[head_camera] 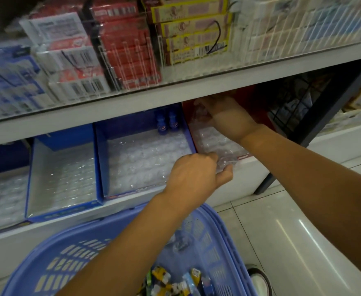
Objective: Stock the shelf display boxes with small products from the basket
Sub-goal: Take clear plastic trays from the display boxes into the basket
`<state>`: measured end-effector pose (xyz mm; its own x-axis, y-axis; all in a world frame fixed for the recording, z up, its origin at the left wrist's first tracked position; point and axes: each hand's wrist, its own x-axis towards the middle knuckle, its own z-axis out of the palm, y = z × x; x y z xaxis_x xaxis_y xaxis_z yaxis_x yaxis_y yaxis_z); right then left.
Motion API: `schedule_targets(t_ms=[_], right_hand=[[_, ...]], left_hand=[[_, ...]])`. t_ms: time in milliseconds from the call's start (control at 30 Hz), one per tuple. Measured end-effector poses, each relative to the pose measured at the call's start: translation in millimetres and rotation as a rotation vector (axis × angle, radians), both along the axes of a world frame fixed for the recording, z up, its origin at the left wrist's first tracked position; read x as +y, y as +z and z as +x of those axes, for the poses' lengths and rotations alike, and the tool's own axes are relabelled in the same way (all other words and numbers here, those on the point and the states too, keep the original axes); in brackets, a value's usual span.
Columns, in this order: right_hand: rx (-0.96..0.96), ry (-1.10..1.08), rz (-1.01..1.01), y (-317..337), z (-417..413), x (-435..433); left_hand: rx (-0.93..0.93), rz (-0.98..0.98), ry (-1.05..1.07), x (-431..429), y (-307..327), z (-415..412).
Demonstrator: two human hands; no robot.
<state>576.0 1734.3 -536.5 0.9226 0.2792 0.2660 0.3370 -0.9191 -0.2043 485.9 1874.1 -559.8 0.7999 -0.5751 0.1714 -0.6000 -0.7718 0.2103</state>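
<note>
A red display box sits on the lower shelf with a clear plastic tray inside it. My left hand pinches the tray's front edge. My right hand reaches deep under the upper shelf and grips the tray's back part. Left of it stands a blue display box with a clear tray and two small blue bottles at its back. A blue plastic basket below holds several small wrapped products.
Two more blue display boxes with clear trays stand further left. The upper shelf carries stacked boxed goods behind clear dividers. A black wire rack and dark shelf post stand to the right. White tiled floor lies on the right.
</note>
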Motion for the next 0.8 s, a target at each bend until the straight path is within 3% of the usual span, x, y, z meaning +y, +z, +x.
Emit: schedule_targets(t_ms=[333,467,567,667,800], right_hand=[[0.016,-0.009,-0.069,-4,3,9],[0.129,-0.069,0.069,13,-14,9],[0.127,-0.197,0.156,35,-35,-2],[0.092,-0.074,0.243,55,-66,-18],[0.286,0.107,0.104,62,-93,-18]], left_hand=[[0.082,-0.116,0.021,-2,7,3],[0.242,-0.276,0.060,3,18,6],[0.252,-0.384,0.093,16,26,11],[0.275,-0.369,0.104,25,32,10],[0.219,-0.390,0.098,24,39,3]])
